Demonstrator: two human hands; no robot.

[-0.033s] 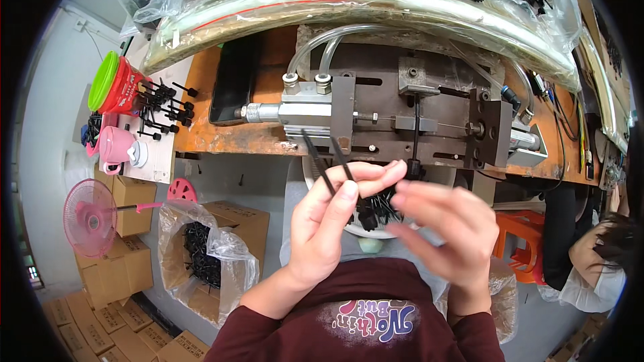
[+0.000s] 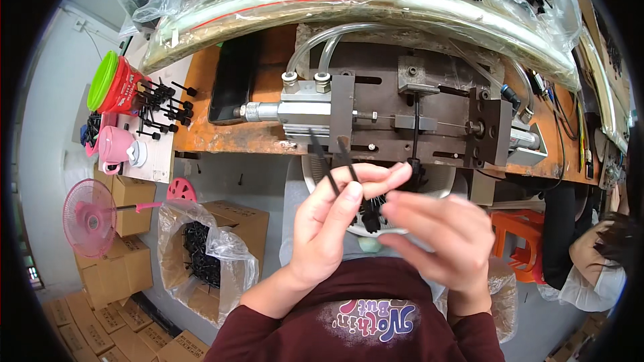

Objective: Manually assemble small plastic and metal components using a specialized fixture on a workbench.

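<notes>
Just by the worktop's (image 2: 221, 139) front edge, the left hand (image 2: 322, 224) grips slim, knobbed black rods (image 2: 323, 161), the right hand's (image 2: 446, 234) hold unclear.

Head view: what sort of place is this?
Probably a small workshop or assembly area: a metal fixture with clear hoses sits on a worn wooden bench, black rod-like parts fill a lined carton, and cardboard boxes are stacked nearby.

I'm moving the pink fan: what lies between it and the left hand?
In the head view, a plastic-lined cardboard box holding black parts.
</notes>
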